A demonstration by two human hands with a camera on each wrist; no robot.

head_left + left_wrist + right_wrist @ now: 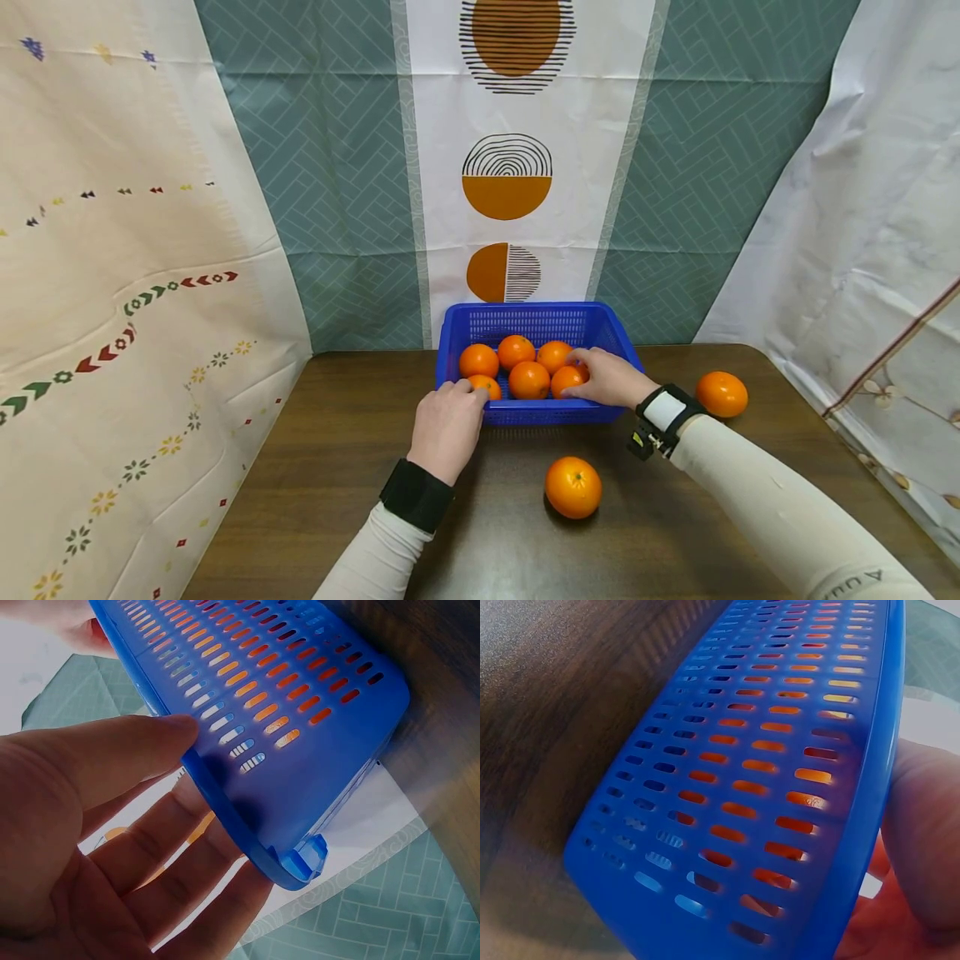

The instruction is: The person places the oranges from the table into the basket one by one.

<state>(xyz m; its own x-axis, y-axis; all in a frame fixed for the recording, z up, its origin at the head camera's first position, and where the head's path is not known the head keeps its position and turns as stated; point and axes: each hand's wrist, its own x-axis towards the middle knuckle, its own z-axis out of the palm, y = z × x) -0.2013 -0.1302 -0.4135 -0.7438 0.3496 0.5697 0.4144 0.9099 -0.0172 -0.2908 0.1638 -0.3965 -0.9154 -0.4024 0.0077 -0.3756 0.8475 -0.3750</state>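
A blue plastic basket (551, 412) with slotted walls stands on the table, several oranges (529, 381) inside it. My left hand (450, 421) is at the basket's near left rim. In the left wrist view its thumb (150, 754) lies on the outer side of the rim and the fingers reach behind it, pinching the wall. My right hand (611, 377) reaches over the near right rim and grips an orange (567, 380) among the others. In the right wrist view the basket wall (727, 772) hides most of that hand's fingers.
One loose orange (573, 487) sits on the brown table (337, 467) in front of the basket. Another orange (722, 394) lies to the right, beyond my right wrist. Patterned cloth (352, 208) hangs behind and along both sides.
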